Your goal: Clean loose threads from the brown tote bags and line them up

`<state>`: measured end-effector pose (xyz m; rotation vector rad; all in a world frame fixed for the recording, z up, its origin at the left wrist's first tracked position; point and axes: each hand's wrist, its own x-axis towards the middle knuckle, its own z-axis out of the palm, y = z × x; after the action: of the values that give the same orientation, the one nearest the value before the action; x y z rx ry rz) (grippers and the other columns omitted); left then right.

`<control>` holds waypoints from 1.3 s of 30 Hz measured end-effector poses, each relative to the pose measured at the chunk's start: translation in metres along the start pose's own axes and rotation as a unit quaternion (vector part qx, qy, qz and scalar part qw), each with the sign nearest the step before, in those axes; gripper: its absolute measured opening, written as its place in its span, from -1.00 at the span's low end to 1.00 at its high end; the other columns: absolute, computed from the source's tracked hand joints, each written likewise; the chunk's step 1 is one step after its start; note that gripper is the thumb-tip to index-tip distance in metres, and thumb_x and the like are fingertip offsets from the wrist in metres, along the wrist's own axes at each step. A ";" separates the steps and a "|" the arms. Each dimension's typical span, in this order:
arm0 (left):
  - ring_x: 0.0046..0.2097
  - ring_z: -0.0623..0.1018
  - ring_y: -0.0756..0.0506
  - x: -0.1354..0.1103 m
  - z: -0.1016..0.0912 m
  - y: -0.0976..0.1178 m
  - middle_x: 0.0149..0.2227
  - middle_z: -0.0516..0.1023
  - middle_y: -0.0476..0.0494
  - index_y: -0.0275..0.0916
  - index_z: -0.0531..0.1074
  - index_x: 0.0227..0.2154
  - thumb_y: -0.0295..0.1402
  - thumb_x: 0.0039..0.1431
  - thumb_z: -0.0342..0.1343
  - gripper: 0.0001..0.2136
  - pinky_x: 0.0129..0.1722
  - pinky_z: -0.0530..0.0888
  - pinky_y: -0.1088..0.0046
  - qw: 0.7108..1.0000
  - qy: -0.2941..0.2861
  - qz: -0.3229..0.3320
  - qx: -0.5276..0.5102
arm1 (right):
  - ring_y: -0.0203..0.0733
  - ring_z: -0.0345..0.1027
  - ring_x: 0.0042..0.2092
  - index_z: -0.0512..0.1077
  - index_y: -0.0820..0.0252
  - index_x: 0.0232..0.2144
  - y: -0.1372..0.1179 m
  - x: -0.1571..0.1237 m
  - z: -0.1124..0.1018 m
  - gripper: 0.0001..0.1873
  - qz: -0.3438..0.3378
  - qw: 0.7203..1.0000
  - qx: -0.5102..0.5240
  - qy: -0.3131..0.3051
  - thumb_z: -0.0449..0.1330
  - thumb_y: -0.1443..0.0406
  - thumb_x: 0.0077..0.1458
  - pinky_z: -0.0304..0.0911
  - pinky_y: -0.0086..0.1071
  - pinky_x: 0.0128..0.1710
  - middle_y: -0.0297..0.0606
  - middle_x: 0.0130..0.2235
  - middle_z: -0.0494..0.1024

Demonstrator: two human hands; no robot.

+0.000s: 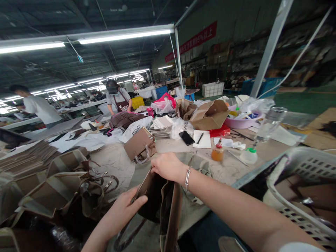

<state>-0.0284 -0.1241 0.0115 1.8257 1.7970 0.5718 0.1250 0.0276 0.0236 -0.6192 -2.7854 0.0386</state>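
An open brown bag (175, 210) sits at the near edge of the table (228, 173), its wall gripped between the thumb and fingers of the left hand (126, 210), apparently to steady it. The right hand (166, 167) has its fingers pinched on the rim's far corner, seemingly keeping the mouth spread, while a bottle of orange liquid (217, 155) stands near, probably for easy reach.

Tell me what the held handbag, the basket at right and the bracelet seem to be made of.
Held handbag: leather or imitation leather, fairly smooth and matt, judging by its stiff brown panels; I cannot tell which.
Basket: likely moulded plastic, pale, with regular openings in its walls.
Bracelet: apparently polished metal, from its silvery shine.
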 end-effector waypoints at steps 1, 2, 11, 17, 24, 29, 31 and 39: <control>-0.10 0.50 -0.16 0.003 -0.006 0.004 -0.09 0.52 -0.06 -0.15 0.32 0.03 -0.16 0.10 0.02 -0.57 -0.11 0.43 0.40 1.000 -0.017 0.014 0.005 | -0.14 0.42 -0.26 0.46 0.19 -0.40 0.000 0.000 0.000 -0.79 0.000 1.000 0.000 -0.003 0.07 0.22 0.12 0.23 -0.42 -0.36 -0.23 -0.33 0.56; -0.09 0.50 -0.17 0.007 -0.010 0.007 -0.07 0.51 -0.06 -0.15 0.31 0.05 -0.15 0.05 0.08 -0.53 -0.12 0.43 0.41 1.000 -0.009 0.019 0.019 | -0.14 0.42 -0.26 0.46 0.18 -0.39 0.000 0.001 -0.001 -0.79 0.000 1.000 0.000 -0.006 0.07 0.22 0.12 0.23 -0.42 -0.35 -0.22 -0.33 0.55; -0.51 0.41 -0.04 0.058 -0.003 0.014 -0.60 0.43 0.00 -0.24 0.39 -0.55 -0.31 0.16 -0.13 -0.73 -0.52 0.19 0.55 0.977 0.062 -0.032 0.203 | -0.16 0.38 -0.24 0.44 0.15 -0.34 0.010 -0.005 -0.009 -0.81 -0.048 0.999 0.022 -0.002 0.10 0.20 0.03 0.19 -0.40 -0.35 -0.27 -0.28 0.53; -0.50 0.40 -0.03 0.056 0.001 0.010 -0.60 0.40 -0.02 -0.24 0.34 -0.55 -0.32 0.18 -0.16 -0.73 -0.50 0.15 0.55 0.977 0.062 -0.056 0.195 | -0.18 0.38 -0.23 0.32 0.13 -0.22 0.014 -0.009 -0.010 -0.80 -0.060 0.998 0.023 -0.017 0.03 0.37 0.06 0.17 -0.41 -0.33 -0.29 -0.25 0.52; -0.49 0.39 -0.01 0.059 0.007 0.002 -0.58 0.39 -0.02 -0.24 0.33 -0.54 -0.29 0.21 -0.15 -0.72 -0.49 0.13 0.55 0.977 0.068 -0.057 0.193 | -0.12 0.41 -0.29 0.21 0.15 -0.15 0.013 -0.003 -0.010 -0.77 0.043 0.999 -0.005 -0.033 0.04 0.30 0.09 0.18 -0.38 -0.35 -0.23 -0.29 0.53; -0.49 0.37 0.00 0.061 0.006 0.006 -0.59 0.38 -0.02 -0.25 0.32 -0.56 -0.31 0.21 -0.14 -0.72 -0.48 0.12 0.55 0.974 0.053 -0.078 0.206 | -0.12 0.41 -0.26 0.24 0.12 -0.20 0.014 0.001 -0.006 -0.80 0.062 0.998 -0.001 -0.019 0.08 0.26 0.08 0.19 -0.39 -0.36 -0.26 -0.28 0.53; -0.49 0.37 0.00 0.062 0.005 0.007 -0.59 0.37 -0.02 -0.25 0.32 -0.56 -0.31 0.21 -0.15 -0.72 -0.48 0.13 0.54 0.973 0.048 -0.081 0.209 | -0.11 0.41 -0.25 0.25 0.11 -0.19 0.014 0.003 -0.006 -0.80 0.066 0.998 0.001 -0.014 0.08 0.26 0.08 0.19 -0.38 -0.35 -0.26 -0.27 0.52; -0.35 0.51 -0.08 0.060 -0.003 0.010 -0.43 0.53 -0.06 -0.20 0.41 -0.38 -0.25 0.17 -0.08 -0.79 -0.41 0.26 0.52 0.980 0.022 -0.065 0.189 | -0.12 0.40 -0.23 0.28 0.16 -0.21 0.011 0.005 -0.009 -0.82 0.073 0.997 0.000 -0.026 0.07 0.26 0.10 0.18 -0.37 -0.31 -0.20 -0.28 0.52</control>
<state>-0.0205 -0.0642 0.0165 1.9244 2.1515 0.2319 0.1282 0.0394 0.0320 -0.8327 -2.7835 0.0847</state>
